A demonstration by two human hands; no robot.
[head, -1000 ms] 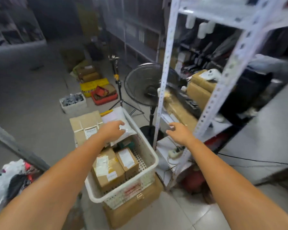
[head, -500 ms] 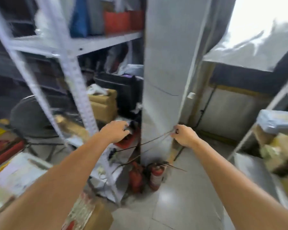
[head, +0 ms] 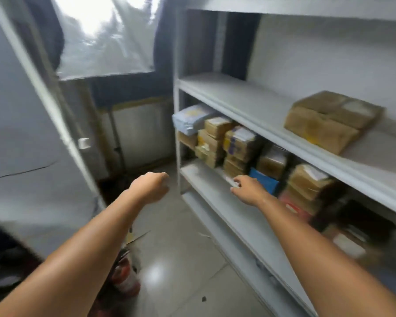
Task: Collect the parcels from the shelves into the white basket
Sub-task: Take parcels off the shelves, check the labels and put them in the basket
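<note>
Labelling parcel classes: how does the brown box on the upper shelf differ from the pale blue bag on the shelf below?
The brown box is angular cardboard; the pale blue bag looks soft and rounded. The box has bare shelf around it; the bag lies on a brown parcel at the left end. Both sit on the white rack, untouched.

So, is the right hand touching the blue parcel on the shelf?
Cannot tell. In the head view the right hand overlaps the blue parcel, but blur hides any contact or gap.
</note>
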